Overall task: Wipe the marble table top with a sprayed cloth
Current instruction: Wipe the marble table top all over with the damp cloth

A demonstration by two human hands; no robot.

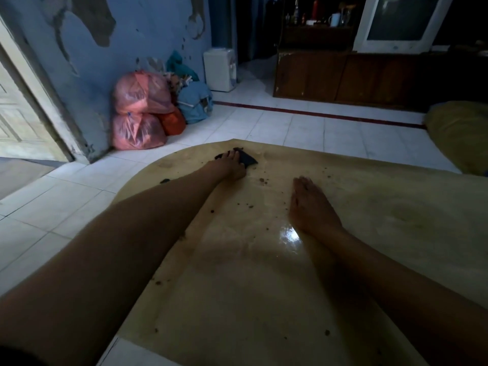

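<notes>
The beige marble table top [369, 220] fills the lower right of the head view, shiny and wet in the middle, with dark crumbs scattered over it. My left hand [229, 165] reaches to the far rounded edge and presses a small dark cloth [248, 157] flat on the marble, fingers spread over it. My right hand [309, 202] lies flat on the table near the middle, palm down, fingers straight, holding nothing. A dark lump [165, 180] sits at the left edge.
Pink plastic bags [140, 112] and a blue bundle [195, 101] are stacked against the blue wall at the left. A white appliance [220, 70] and a dark wooden cabinet [343, 77] stand behind. A yellow cushion [459, 130] lies at the right. White floor tiles surround the table.
</notes>
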